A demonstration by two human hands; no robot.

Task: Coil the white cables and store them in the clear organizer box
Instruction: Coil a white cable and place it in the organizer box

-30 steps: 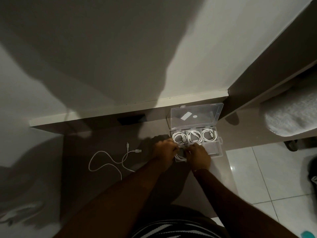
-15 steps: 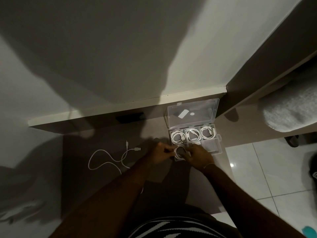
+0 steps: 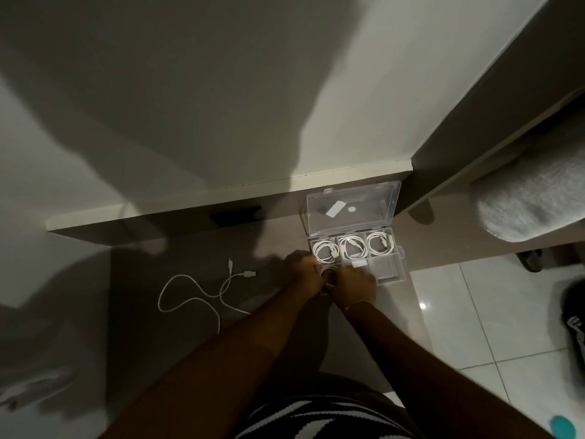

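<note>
The clear organizer box (image 3: 387, 277) lies open on the brown surface, its lid (image 3: 351, 207) raised behind it. Its back row holds three coiled white cables (image 3: 353, 247), one per compartment. My left hand (image 3: 304, 270) and my right hand (image 3: 353, 285) are pressed together over the front left compartment, both gripping a coiled white cable (image 3: 329, 270) that mostly hides under my fingers. A loose white cable (image 3: 202, 293) sprawls uncoiled on the surface to the left of my hands.
A white ledge (image 3: 177, 204) and wall stand behind the surface. A dark flat object (image 3: 235, 215) lies under the ledge. To the right are white floor tiles (image 3: 459, 327), a grey padded seat (image 3: 531, 204) and a dark shoe (image 3: 574, 324).
Both hands have moved the coil from just in front of the box down into the front left compartment, and now cover most of it.
</note>
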